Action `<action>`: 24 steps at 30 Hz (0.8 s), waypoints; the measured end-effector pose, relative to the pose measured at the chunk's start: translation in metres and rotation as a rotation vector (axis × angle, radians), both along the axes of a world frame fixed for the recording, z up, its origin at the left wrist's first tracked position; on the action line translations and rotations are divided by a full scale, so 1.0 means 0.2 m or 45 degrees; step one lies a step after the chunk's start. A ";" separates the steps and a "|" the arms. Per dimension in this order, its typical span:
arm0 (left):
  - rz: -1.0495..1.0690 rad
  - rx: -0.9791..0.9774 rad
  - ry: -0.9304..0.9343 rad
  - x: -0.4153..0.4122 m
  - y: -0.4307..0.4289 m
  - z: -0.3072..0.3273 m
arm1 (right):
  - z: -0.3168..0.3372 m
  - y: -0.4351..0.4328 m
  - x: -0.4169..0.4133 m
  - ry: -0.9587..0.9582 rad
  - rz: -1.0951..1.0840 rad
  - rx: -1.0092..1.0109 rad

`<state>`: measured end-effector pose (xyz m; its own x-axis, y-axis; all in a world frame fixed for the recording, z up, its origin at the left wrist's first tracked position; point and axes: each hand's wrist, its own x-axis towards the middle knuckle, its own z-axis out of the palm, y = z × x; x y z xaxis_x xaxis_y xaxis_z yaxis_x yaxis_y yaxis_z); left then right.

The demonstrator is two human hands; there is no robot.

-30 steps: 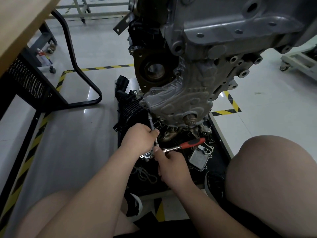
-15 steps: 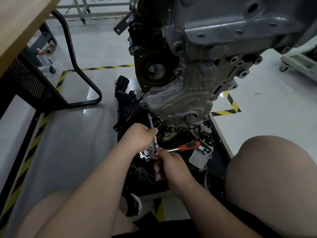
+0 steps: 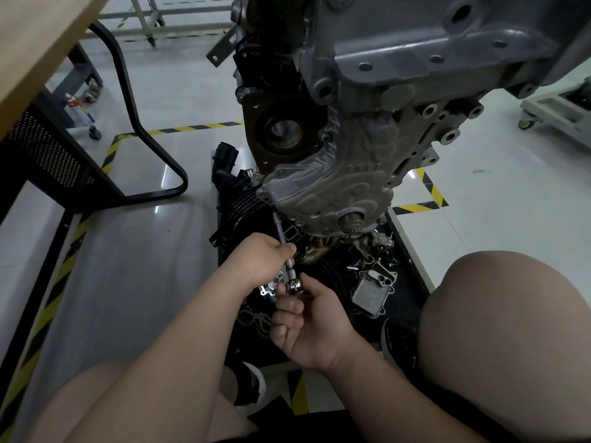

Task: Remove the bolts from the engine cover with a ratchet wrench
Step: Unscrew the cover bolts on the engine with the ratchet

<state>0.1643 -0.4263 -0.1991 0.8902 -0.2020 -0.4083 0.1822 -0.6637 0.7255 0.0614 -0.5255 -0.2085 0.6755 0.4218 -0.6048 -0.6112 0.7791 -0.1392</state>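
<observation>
- The engine cover point(image 3: 323, 193), a ribbed grey casting, hangs on the lower end of the engine above a black tray point(image 3: 411, 273); a splined shaft stub point(image 3: 351, 222) sticks out near the cover's lower right edge
- The ratchet wrench point(image 3: 295, 286) sits low over the tray's near left part, between the two hands; only its round chrome head shows; the handle is hidden behind the right hand
- A thin extension bar point(image 3: 281, 233) rises from that head, tilted up and left; its tip meets the cover's lower left edge; the bolt there is too small to make out
- The left hand point(image 3: 260, 262) has its fingers curled round the middle of the extension bar, thumb tip against the shaft
- The right hand point(image 3: 315, 324), palm turned up, pinches the wrench head with thumb and forefinger; the other fingers are loosely curled below it
- Loose metal parts lie across the tray; a flat finned plate point(image 3: 372, 290) rests near its right edge, well apart from the hands
- Yellow and black tape point(image 3: 419, 206) marks the floor beside the tray's far right corner; a bare knee point(image 3: 511, 330) fills the lower right
</observation>
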 end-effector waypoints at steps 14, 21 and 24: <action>-0.039 0.105 -0.127 0.00 0.00 0.01 | 0.01 0.03 0.00 -0.052 0.109 -0.519; -0.012 0.133 -0.129 0.00 0.00 0.01 | -0.05 0.04 -0.02 -0.252 0.143 -0.966; -0.008 0.142 -0.139 0.00 0.01 0.01 | -0.06 0.02 -0.03 -0.428 0.085 -1.308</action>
